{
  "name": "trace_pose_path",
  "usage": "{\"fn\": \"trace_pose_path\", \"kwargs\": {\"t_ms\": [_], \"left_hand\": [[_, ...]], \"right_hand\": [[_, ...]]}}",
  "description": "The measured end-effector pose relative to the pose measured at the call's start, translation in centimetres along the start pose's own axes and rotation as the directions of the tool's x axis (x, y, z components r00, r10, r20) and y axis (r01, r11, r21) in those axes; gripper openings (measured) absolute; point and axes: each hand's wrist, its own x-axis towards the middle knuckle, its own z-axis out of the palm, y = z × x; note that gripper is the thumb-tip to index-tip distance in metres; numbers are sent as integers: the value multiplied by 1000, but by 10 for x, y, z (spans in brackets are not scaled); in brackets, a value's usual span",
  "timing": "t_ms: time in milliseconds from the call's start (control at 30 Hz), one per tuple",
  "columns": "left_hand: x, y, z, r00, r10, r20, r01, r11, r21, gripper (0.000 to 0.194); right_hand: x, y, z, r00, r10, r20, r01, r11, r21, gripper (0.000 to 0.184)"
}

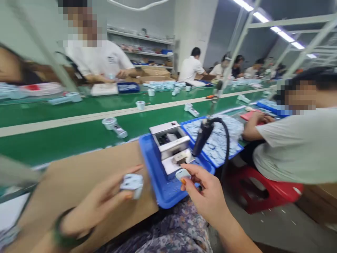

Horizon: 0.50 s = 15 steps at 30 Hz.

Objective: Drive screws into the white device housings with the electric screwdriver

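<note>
My left hand point(101, 203) pinches a pale blue plastic part point(132, 183) above a brown cardboard sheet point(79, 175). My right hand point(207, 193) holds a small white rounded piece point(182, 174) between thumb and fingers, just in front of a small white machine point(171, 144). The machine stands in a blue tray point(158, 189). A black electric screwdriver point(202, 137) with a black cable hangs right beside the machine.
A second blue tray point(231, 151) full of pale blue parts lies to the right. A green conveyor belt point(79, 133) carries several white round devices. A seated person point(297, 140) on a red stool point(260, 191) works at my right; others sit across the belt.
</note>
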Motion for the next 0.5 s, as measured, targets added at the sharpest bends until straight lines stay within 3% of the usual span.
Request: {"fn": "trace_pose_path", "kwargs": {"t_ms": [67,133,200,267,333,500], "left_hand": [[-3,0,19,997,-22,77,35,986,-164,52],[-1,-4,36,998,-52,43,62,957,-285,51],[0,-7,48,998,-68,-7,61,928,-367,46],[-3,-9,53,997,-71,-26,53,900,-433,43],[-7,-10,54,997,-74,-22,54,875,-481,42],[-13,-8,56,997,-80,-1,69,873,-484,46]], "right_hand": [[8,-17,24,974,-223,30,224,974,-18,21],[20,-27,44,901,-431,45,433,892,-128,21],[29,-33,59,818,-571,65,568,785,-246,26],[31,-35,64,772,-629,90,616,705,-351,30],[27,-35,61,762,-633,140,629,668,-397,31],[15,-33,50,773,-577,263,634,712,-301,34]]}}
